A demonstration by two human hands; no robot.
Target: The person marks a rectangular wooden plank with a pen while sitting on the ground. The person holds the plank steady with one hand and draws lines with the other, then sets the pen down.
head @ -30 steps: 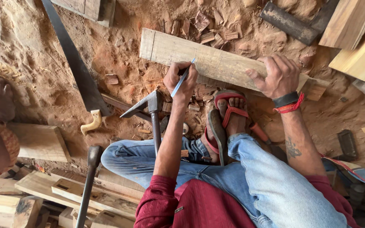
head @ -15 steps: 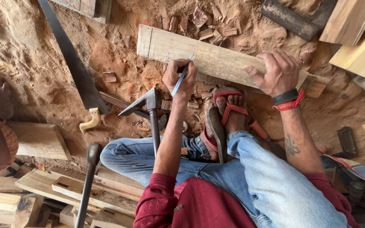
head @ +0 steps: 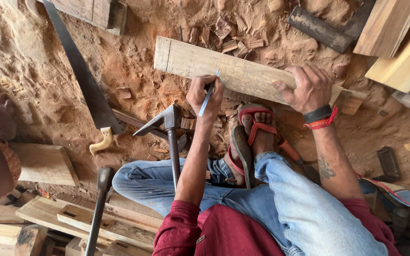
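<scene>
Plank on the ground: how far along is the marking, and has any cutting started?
Done: a drawn line crosses the plank near its left end. In hand: the left hand holds a blue pen with its tip at the plank's near edge, while the right hand presses the plank down. Left: no cut shows; the handsaw and hammer lie untouched.

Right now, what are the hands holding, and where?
The left hand grips a blue pen around its middle. The right hand presses down on the plank near its end.
</scene>
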